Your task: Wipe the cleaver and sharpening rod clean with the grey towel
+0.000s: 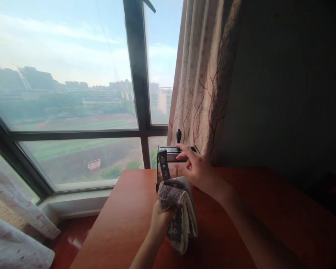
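My left hand (162, 220) is closed around a folded grey cloth (182, 220), which hangs down below the fingers. Out of the top of the cloth sticks a black riveted handle (164, 164), like that of a kitchen knife. A pale, shiny patch beside it may be the blade; the rest is wrapped and hidden. My right hand (196, 166) hovers just right of the handle, fingers apart and holding nothing. Behind both hands stands a dark-framed, see-through knife holder (172, 149), partly covered by them. A ribbed black handle (179, 137) rises from its top.
The holder stands near the far edge of a reddish-brown wooden table (123, 209). A large window (72, 93) lies beyond, with a patterned curtain (204, 74) behind the holder. Another pale curtain (14, 235) hangs low at the left. The right side is dark.
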The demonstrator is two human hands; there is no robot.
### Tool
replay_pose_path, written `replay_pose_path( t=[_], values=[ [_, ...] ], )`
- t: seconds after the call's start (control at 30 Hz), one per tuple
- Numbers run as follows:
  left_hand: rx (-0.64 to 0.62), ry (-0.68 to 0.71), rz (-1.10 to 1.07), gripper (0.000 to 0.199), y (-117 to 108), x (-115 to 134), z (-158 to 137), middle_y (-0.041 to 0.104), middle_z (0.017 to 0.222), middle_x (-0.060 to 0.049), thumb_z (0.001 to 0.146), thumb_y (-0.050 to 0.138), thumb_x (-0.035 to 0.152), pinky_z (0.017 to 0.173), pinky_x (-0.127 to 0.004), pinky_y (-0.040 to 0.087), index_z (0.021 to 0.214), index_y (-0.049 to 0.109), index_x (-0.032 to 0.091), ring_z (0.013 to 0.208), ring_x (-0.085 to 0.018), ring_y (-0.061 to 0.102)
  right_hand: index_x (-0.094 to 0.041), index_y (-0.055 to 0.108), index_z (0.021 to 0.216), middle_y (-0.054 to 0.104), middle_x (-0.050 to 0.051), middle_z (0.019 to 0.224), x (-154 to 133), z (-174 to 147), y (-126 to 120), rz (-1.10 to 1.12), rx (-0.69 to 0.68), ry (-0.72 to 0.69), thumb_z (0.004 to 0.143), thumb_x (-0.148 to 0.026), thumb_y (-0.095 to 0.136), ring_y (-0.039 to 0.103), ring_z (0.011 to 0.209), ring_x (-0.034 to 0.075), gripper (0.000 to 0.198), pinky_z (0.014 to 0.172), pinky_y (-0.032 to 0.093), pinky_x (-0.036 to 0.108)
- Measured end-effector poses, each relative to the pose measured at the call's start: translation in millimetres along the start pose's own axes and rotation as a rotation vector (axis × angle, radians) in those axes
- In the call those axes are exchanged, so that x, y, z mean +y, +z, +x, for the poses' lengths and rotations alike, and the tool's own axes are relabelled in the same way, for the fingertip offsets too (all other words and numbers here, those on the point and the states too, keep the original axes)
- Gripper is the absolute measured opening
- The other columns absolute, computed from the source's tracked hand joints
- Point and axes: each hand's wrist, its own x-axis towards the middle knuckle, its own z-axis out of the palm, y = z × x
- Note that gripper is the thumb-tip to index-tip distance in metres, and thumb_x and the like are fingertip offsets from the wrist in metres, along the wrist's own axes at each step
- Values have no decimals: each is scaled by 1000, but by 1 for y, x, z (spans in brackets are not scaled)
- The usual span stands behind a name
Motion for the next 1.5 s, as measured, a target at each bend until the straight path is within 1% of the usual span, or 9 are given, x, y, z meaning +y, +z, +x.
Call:
replay_pose_path(
  t=[0.1, 0.27, 0.47, 0.67, 0.8, 0.97, 1.07, 1.17, 1.5],
  values=[
    [-50, 46, 43, 26, 4, 1, -3, 72, 72, -5, 55, 81, 29, 65, -30, 49, 75, 75, 13, 68, -23, 62, -22, 35, 139, 65, 9, 104, -10, 18, 16, -168, -58, -9, 81, -38, 63, 62, 78, 19, 66, 74, 46, 32],
    [-109, 101, 75, 23, 6, -5, -3, 73, 75, -5, 59, 79, 29, 66, -31, 49, 76, 75, 14, 70, -25, 63, -19, 45, 128, 67, 9, 97, -9, 23, 29, -219, -99, -19, 86, -30, 54, 63, 86, 23, 44, 77, 44, 32],
    [-145, 165, 182, 22, 8, -12, -3, 72, 75, -7, 64, 75, 31, 65, -33, 49, 79, 75, 13, 70, -26, 63, -20, 48, 127, 65, 3, 85, 1, 29, 12, -144, 9, -9, 86, -29, 52, 62, 76, 19, 42, 72, 45, 29],
    [-190, 242, 235, 21, 6, -16, -1, 72, 77, -8, 70, 72, 33, 65, -32, 49, 80, 73, 14, 72, -26, 63, -21, 54, 121, 65, 2, 83, -2, 61, -14, -149, 157, -29, 82, -31, 57, 61, 71, 17, 41, 70, 47, 29],
    [-110, 148, 185, 26, -4, -19, 9, 72, 77, -7, 63, 78, 33, 66, -32, 50, 78, 72, 13, 72, -26, 64, -18, 55, 118, 64, 2, 80, -9, 91, -37, -204, 317, -46, 82, -33, 56, 62, 72, 18, 39, 70, 47, 31],
    [67, -134, -23, 44, -18, -24, 23, 74, 84, -10, 61, 80, 40, 69, -33, 53, 94, 69, 12, 77, -27, 68, -22, 51, 117, 65, 4, 90, -20, 132, -61, -292, 458, -213, 82, -30, 56, 62, 79, 22, 37, 73, 47, 35],
    [75, -265, -192, 49, -21, -29, 26, 74, 86, -11, 62, 80, 39, 72, -35, 54, 101, 66, 11, 77, -26, 70, -24, 49, 118, 65, 4, 94, -23, 153, -64, -328, 471, -310, 82, -28, 56, 62, 85, 24, 37, 76, 48, 36],
    [64, -342, -297, 45, -19, -32, 26, 75, 87, -12, 64, 79, 36, 74, -34, 55, 100, 66, 12, 79, -26, 71, -24, 48, 119, 65, 4, 93, -24, 170, -60, -346, 445, -332, 82, -29, 56, 62, 84, 25, 38, 76, 48, 37],
    [93, -414, -342, 43, -21, -39, 32, 75, 80, -13, 64, 80, 31, 72, -35, 57, 99, 66, 11, 78, -29, 72, -21, 49, 119, 65, 5, 93, -31, 188, -44, -374, 364, -297, 83, -29, 57, 61, 79, 22, 38, 76, 47, 35]
  ],
)
